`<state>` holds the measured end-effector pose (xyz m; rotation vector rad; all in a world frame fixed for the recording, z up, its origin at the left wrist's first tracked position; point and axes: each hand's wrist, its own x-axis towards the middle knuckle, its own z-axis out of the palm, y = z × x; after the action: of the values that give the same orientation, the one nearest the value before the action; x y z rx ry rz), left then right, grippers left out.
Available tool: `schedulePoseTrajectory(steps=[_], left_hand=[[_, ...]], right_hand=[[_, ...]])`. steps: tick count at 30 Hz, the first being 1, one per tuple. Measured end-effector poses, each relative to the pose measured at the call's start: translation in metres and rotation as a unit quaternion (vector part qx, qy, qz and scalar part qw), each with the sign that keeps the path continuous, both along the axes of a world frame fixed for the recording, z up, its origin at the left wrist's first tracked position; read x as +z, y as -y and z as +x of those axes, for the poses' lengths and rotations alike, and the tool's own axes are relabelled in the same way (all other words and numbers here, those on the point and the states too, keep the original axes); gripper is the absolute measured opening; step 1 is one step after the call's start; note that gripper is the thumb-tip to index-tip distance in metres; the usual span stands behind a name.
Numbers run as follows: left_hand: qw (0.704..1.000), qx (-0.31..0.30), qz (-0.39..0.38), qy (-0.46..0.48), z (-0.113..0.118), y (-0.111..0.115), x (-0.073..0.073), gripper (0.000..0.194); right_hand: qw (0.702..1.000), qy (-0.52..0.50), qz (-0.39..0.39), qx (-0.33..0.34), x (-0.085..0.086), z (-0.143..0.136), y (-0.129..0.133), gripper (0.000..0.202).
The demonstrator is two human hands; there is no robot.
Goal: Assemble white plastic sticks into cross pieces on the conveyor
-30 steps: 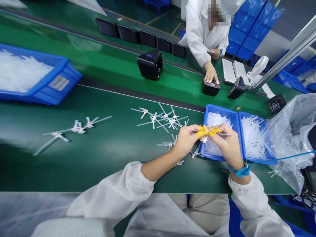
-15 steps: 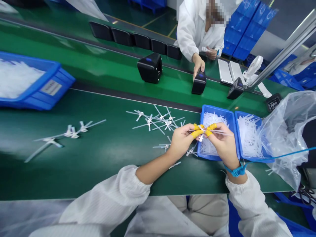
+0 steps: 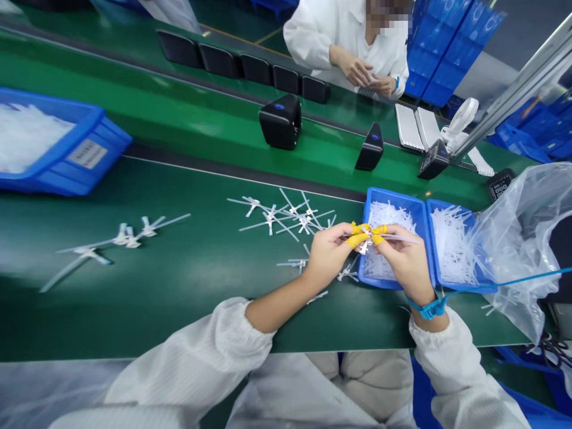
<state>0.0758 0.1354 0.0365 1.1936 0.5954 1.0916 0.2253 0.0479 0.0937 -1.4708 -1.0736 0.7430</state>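
Note:
My left hand and my right hand meet over the near blue bin of white pieces, yellow covers on the thumbs and forefingers. Between the pinched fingertips both hands grip a small white connector; a thin clear tube runs from it across my right fingers. Left of my hands, a cluster of white connectors with tubes lies on the green table. Farther left is a second, smaller group.
A second blue bin and a clear plastic bag stand at the right. A large blue bin is at the far left. Black devices sit on the belt. Across it, a person works with both hands.
The person across has drawn a hand back from a black device to the other hand. The black devices have shifted slightly right. My hands have barely moved.

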Motion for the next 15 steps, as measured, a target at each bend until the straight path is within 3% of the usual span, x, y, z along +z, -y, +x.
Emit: schedulePoseTrajectory(steps=[9, 15], left_hand=[[1.000, 0.004, 0.024, -0.014, -0.0002, 0.0024, -0.0022, 0.021], [0.994, 0.024, 0.101, -0.036, -0.0036, 0.0011, 0.0014, 0.025]], right_hand=[[1.000, -0.012, -0.018, -0.023, -0.0030, -0.0023, -0.0021, 0.015], [1.000, -0.011, -0.021, -0.018, 0.0006, -0.0042, -0.0019, 0.017]])
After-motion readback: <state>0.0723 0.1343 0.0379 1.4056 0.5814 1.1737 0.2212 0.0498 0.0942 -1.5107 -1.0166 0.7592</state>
